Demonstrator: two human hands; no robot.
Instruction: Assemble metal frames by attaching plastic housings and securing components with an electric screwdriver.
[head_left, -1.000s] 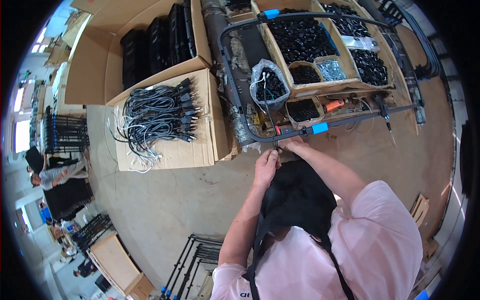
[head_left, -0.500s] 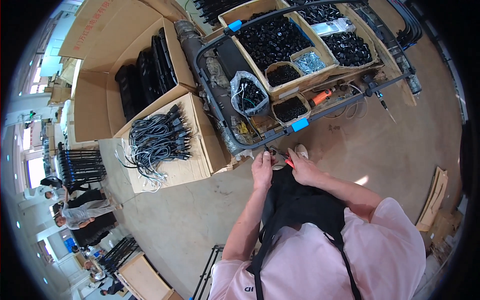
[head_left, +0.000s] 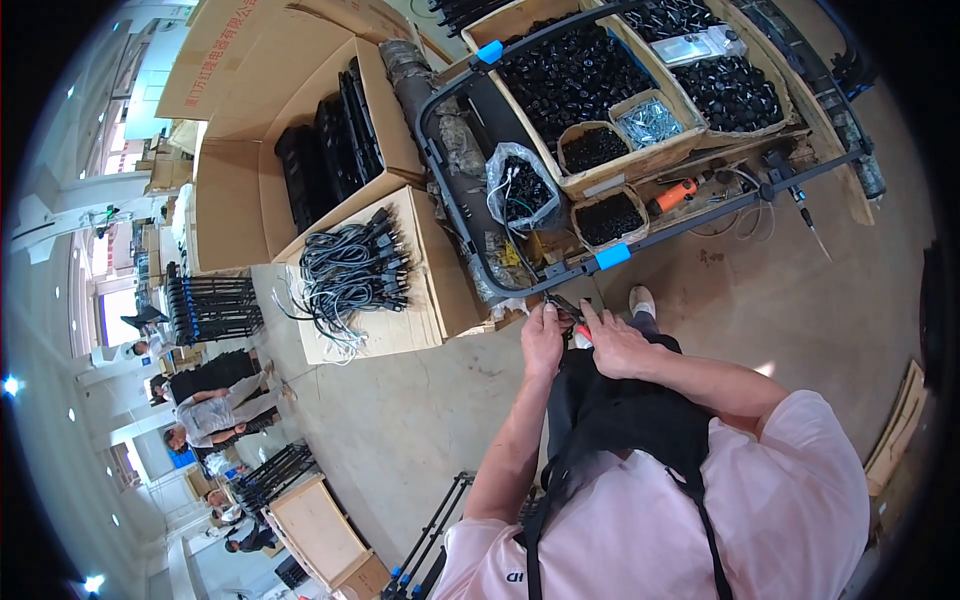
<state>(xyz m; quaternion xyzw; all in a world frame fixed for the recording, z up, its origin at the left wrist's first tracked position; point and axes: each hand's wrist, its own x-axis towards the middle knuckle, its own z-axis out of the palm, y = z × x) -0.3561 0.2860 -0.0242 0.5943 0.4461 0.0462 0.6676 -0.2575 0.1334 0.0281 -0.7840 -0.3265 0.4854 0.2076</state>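
My right hand (head_left: pixel 615 347) is closed around red-handled pliers (head_left: pixel 585 333), whose dark jaws point toward my left hand. My left hand (head_left: pixel 543 342) pinches something small and dark just below the frame's near bar; its kind is too small to tell. Both hands are close together in front of my black apron (head_left: pixel 640 405). Above them lies a black tubular frame (head_left: pixel 690 233) with blue pieces on its bars. Inside the frame, near my left hand, sits a clear plastic bag (head_left: pixel 497 178) of black parts with a thin cable.
Bundled black cables (head_left: pixel 350 265) lie on a carton at left, beside an open cardboard box (head_left: pixel 228 215) of black panels. Wooden trays (head_left: pixel 650 152) hold black knobs and silver screws. An orange-handled tool (head_left: pixel 672 196) lies by the frame's bar. People (head_left: pixel 215 412) stand far left.
The view has shifted, so the bench and boxes appear farther right. My hands stay together under the frame's bar; the right hand still grips the pliers.
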